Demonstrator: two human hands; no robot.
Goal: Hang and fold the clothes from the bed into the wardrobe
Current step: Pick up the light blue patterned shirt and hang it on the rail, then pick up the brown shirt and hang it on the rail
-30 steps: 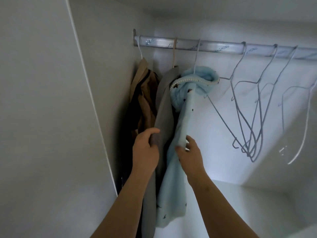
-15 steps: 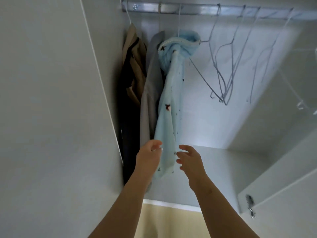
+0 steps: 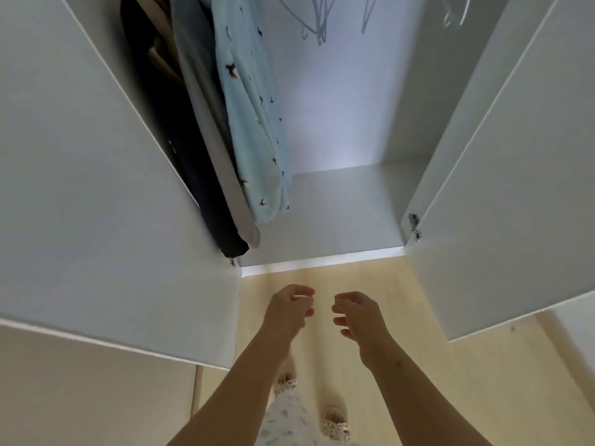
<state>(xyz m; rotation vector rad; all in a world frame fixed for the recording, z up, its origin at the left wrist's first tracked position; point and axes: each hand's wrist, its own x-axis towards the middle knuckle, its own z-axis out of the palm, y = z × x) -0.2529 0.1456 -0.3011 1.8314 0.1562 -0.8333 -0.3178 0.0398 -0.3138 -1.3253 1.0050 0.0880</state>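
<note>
Pulled back from the cloth, now low outside the wardrobe front edge: left hand and right hand, side by side, loosely curled, empty. Beyond, up-left, nearer the left hand: light blue garment, hanging vertical by the left wall. Farther right, bare hangers.

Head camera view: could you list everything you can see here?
Light blue garment: one, pale blue with dark specks, hanging in the wardrobe, rightmost of the clothes.
Grey garment: one, grey, hanging just left of it.
Dark garment: one, black, hanging leftmost.
Wire hangers: several, grey, bare, top of the wardrobe.
Wardrobe doors: two, white, open at either side.
Hinge: one, metal, by the right door.
Floor: pale wood, below.
Slippers: two, patterned, on the floor.
Left hand: empty, loosely curled, before the wardrobe.
Right hand: empty, loosely curled, beside it.
</note>
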